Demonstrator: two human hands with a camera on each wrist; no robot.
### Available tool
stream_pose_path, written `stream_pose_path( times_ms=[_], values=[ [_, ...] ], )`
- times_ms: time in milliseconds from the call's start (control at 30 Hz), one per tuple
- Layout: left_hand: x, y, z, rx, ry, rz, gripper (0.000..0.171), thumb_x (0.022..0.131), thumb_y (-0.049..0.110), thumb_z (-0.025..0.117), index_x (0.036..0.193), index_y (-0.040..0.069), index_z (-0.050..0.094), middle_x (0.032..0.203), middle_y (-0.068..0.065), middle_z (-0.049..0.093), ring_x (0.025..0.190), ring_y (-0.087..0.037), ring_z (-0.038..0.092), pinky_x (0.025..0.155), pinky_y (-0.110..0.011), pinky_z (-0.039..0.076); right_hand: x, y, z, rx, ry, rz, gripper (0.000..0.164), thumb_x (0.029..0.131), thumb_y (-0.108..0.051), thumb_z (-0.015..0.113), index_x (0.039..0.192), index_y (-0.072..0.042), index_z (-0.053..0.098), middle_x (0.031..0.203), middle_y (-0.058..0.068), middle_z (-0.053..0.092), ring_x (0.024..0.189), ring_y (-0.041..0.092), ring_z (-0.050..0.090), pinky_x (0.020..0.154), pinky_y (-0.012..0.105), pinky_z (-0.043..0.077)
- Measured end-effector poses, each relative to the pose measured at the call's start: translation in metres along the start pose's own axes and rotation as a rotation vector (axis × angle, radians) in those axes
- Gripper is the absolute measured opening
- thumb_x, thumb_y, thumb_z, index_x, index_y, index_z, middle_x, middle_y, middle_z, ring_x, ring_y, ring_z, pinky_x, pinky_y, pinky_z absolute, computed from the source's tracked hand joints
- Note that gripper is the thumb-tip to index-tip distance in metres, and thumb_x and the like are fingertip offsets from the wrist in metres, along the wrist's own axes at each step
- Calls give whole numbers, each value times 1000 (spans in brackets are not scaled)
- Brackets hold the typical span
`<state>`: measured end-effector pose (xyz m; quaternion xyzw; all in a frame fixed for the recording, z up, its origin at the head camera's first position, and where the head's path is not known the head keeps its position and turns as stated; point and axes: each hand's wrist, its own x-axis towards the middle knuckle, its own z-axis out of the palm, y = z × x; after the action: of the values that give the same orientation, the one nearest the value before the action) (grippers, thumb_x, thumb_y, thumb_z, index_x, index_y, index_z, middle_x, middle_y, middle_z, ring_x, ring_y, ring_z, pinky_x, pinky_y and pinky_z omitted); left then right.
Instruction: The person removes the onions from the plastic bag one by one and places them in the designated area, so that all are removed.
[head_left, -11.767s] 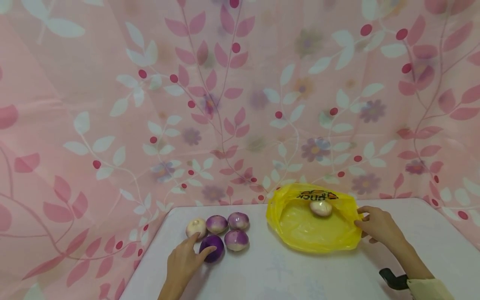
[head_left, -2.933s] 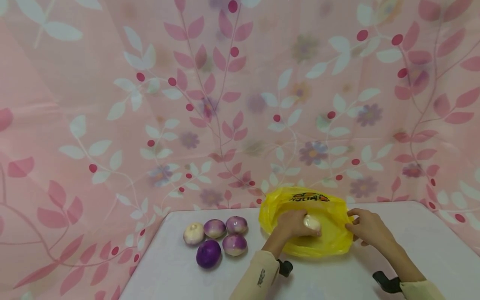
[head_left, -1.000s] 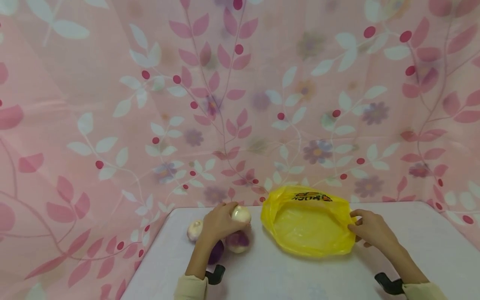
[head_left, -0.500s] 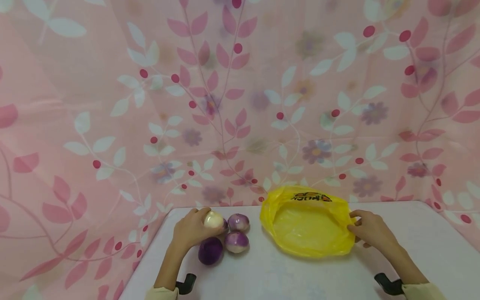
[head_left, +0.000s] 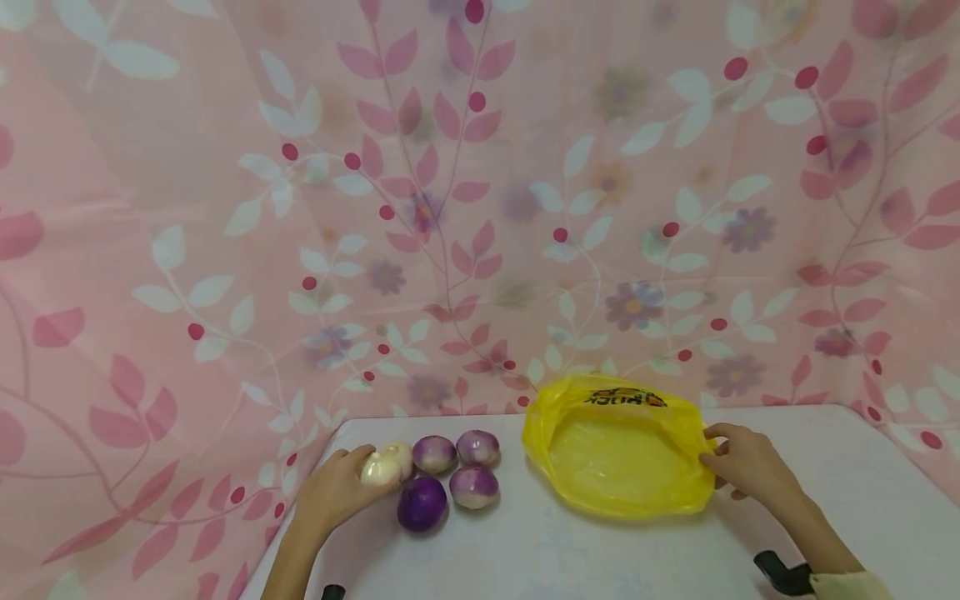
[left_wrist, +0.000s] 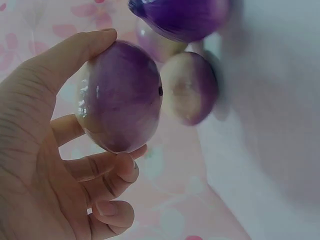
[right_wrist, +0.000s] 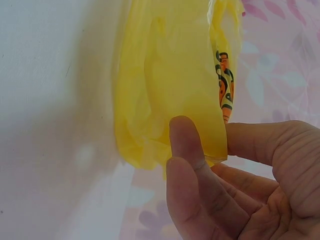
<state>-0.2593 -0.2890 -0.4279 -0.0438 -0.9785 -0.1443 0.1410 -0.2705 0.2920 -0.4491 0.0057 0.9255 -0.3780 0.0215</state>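
My left hand (head_left: 330,492) holds a purple-and-white onion (left_wrist: 122,97) between thumb and fingers, at the left end of a group of onions. Behind the held one sits a white onion (head_left: 402,456), partly hidden. A dark purple onion (head_left: 422,504) lies in front, and purple-and-white onions (head_left: 435,455) stand to its back and right. My right hand (head_left: 750,467) pinches the right edge of a yellow plastic bag (head_left: 622,458). The bag's mouth gapes towards me, and no onion shows inside it. In the right wrist view, thumb and fingers close on the thin plastic (right_wrist: 185,75).
Everything lies on a white-covered table (head_left: 555,558). A pink floral curtain (head_left: 480,208) hangs right behind the table's back edge. White table surface (head_left: 510,492) separates the onions from the bag.
Earlier an onion lay in the bag. My left hand reached in, gripped it, brought it out and carried it left over the others to the group's left end. The right hand kept the bag's edge.
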Motion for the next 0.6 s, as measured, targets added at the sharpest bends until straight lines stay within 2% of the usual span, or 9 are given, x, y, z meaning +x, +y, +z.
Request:
stream_pose_path(
  times_ms=[200, 367, 600],
  values=[
    [-13, -16, 1, 29, -76, -41, 74, 72, 67, 74, 121, 13, 68, 103, -8, 68, 91, -25, 65, 68, -45, 51, 0, 0, -1, 3, -2, -1, 51, 92, -14, 66, 128, 16, 46, 95, 25, 65, 63, 24, 68, 51, 35, 56],
    [-18, -22, 6, 13, -113, -40, 72, 70, 66, 76, 120, 15, 68, 105, -4, 69, 97, -28, 65, 75, -52, 50, 1, 0, 0, -2, 1, -1, 52, 92, -15, 67, 127, 17, 47, 94, 24, 65, 63, 24, 68, 51, 35, 56],
    [-18, -23, 16, -38, -118, -9, 52, 69, 62, 79, 106, 26, 70, 93, 10, 68, 87, -17, 65, 69, -41, 50, 2, 0, 0, 6, 9, -2, 52, 90, -14, 67, 127, 16, 47, 94, 24, 65, 62, 23, 67, 51, 34, 55]
  ],
)
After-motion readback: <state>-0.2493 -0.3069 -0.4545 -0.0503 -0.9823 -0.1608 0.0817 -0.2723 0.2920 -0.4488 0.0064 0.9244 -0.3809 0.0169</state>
